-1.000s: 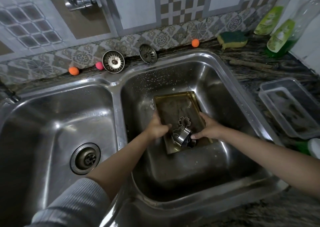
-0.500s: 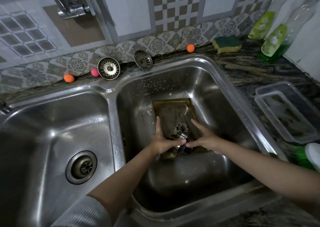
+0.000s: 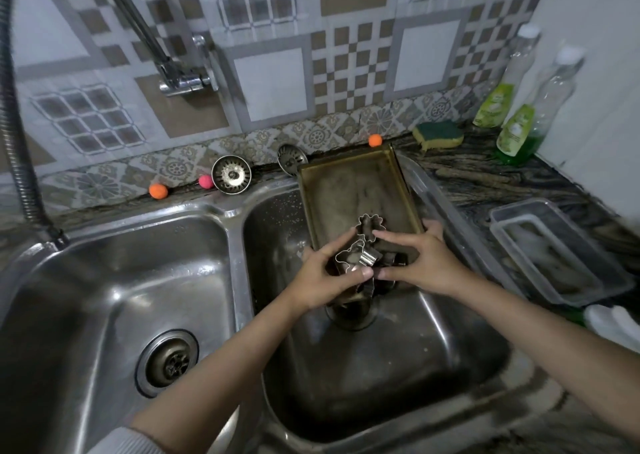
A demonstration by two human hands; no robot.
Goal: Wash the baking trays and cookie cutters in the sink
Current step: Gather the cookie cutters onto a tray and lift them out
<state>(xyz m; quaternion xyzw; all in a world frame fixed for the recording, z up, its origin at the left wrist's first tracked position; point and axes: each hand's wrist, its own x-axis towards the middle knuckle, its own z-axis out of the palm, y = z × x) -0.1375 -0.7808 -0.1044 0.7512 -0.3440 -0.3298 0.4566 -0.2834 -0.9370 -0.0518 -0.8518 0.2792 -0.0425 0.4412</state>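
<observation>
1. So the big change: a second ago the baking tray (image 3: 356, 204) lay flat on the bottom of the right sink basin (image 3: 433, 367), and now we've tipped it up so its far end leans near the back rim, close to the orange ball (image 3: 375, 140). The near end dips down into the basin.

2. The cookie cutters (image 3: 360, 256) came up with it. They're bunched at the tray's low end instead of resting flat.

3. Our guess at what that means: we're getting the tray and cutters lifted toward the tap (image 3: 180, 79), so actual rinsing hasn't started. No water running that we can see.

4. Left hand (image 3: 322, 280) is curled around the cutter pile, thumb pressed on top.

5. Right hand (image 3: 422, 263) grips the tray's near right corner, fingers spread across the cutters.

6. Sponge (image 3: 438, 135) and soap bottles (image 3: 516, 131) sit untouched on the desk (image 3: 485, 183).
</observation>
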